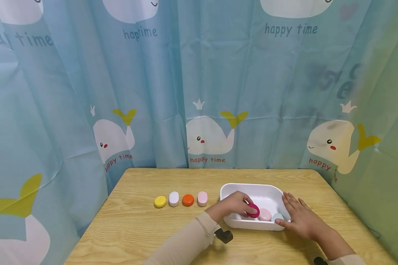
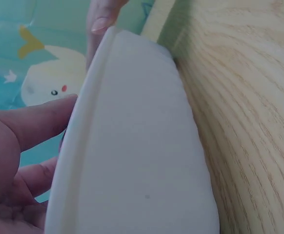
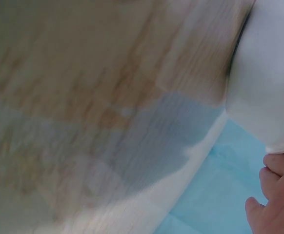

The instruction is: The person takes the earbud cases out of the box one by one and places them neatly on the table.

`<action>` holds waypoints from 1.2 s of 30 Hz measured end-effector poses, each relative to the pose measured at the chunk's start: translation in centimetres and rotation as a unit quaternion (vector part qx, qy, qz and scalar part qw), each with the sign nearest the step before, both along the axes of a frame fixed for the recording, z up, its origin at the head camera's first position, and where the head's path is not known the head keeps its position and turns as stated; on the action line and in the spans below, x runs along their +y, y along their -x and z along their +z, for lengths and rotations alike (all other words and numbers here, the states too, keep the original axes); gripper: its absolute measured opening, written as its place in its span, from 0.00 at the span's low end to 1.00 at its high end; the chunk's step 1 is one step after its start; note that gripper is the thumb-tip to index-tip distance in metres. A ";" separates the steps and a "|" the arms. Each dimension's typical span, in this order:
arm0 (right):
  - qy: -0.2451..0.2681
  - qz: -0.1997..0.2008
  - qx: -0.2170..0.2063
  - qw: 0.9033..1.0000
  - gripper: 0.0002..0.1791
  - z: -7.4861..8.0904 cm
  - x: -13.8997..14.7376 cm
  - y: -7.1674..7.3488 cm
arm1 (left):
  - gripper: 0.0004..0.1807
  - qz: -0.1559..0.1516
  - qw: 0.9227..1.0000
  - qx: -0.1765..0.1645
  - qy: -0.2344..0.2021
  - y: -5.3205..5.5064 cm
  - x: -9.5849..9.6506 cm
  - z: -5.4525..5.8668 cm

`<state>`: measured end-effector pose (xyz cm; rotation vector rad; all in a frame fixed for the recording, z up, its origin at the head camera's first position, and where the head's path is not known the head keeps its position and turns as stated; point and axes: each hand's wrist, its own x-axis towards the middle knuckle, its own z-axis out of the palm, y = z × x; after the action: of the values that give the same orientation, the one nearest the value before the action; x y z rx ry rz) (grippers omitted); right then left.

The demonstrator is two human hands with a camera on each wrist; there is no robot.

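Note:
A white basin stands on the wooden table, its near side wall filling the left wrist view. Reaching into it over the near left side, my left hand pinches a magenta round piece. Beside that piece, a pale pink round piece and a pale teal one lie on the basin floor. My right hand rests at the basin's right end with fingers extended along the rim; in the right wrist view part of this hand shows at the basin's edge.
Left of the basin stand several small rounded pieces in a row: yellow, white, orange and pale pink. A blue curtain with whale prints hangs behind the table and at its sides.

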<state>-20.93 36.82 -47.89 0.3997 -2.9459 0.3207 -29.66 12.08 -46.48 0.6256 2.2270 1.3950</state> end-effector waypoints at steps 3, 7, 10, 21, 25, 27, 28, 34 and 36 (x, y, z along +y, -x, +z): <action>-0.002 0.000 0.001 1.000 0.53 0.0 0.1 0.0 | 0.07 0.001 1.000 -0.022 -0.023 0.1 -0.3 0.0; -0.010 0.003 0.009 1.000 0.52 0.0 0.2 -0.1 | 0.07 0.005 0.998 -0.038 -0.044 0.2 -0.9 0.3; -0.023 0.005 0.011 1.000 0.52 0.1 0.2 -0.1 | 0.07 0.008 0.997 -0.049 -0.060 0.3 -1.4 0.5; -0.051 0.030 0.021 0.998 0.52 1.2 -1.0 1.7 | 0.09 0.005 0.995 -0.056 -0.086 1.9 -5.4 1.0; -0.051 0.030 0.016 0.998 0.52 1.2 -1.2 1.8 | 0.09 -0.006 0.992 -0.072 -0.103 2.0 -6.8 1.0; -0.054 0.031 0.020 0.998 0.52 1.1 -1.1 1.6 | 0.10 -0.013 0.992 -0.072 -0.105 1.9 -7.3 1.1; -0.055 0.031 0.023 0.998 0.51 1.0 -1.0 1.5 | 0.10 -0.016 0.992 -0.071 -0.106 1.8 -7.5 1.2; -0.043 0.025 0.021 0.999 0.51 0.8 -0.3 0.2 | 0.11 -0.025 0.993 -0.062 -0.100 1.0 -8.1 1.6; -0.042 0.020 0.017 0.999 0.51 0.8 0.1 -0.1 | 0.11 -0.025 0.994 -0.055 -0.096 1.0 -8.2 1.7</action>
<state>-20.79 36.92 -47.04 0.4698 -2.9279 0.1934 -30.62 3.87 -44.81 0.6479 1.9936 1.5906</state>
